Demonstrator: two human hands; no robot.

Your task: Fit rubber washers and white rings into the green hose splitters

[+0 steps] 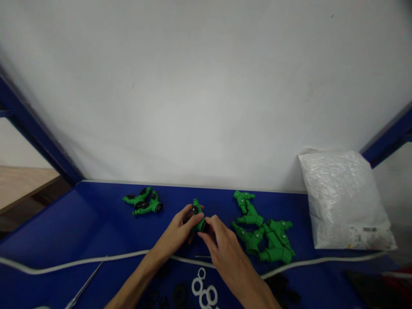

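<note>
A green Y-shaped hose splitter with black fittings (197, 207) is held just above the blue table at the centre. My left hand (180, 226) wraps round its body, fingers closed, thumb across the front. My right hand (223, 244) pinches the black collar (204, 226) at the splitter's lower end with thumb and fingertips. Left of my hands lie finished-looking green splitters with black parts (146, 207). To the right sits a loose pile of plain green splitters (277, 245) without black fittings. Several white ring washers (197, 286) lie below my right wrist.
A white cord (83, 262) runs across the blue table (106, 223). Long metal tweezers (84, 286) lie front left, and black rings (179, 295) near the front edge. A white plastic parcel (346, 201) leans at the right against the pale back wall (206, 94).
</note>
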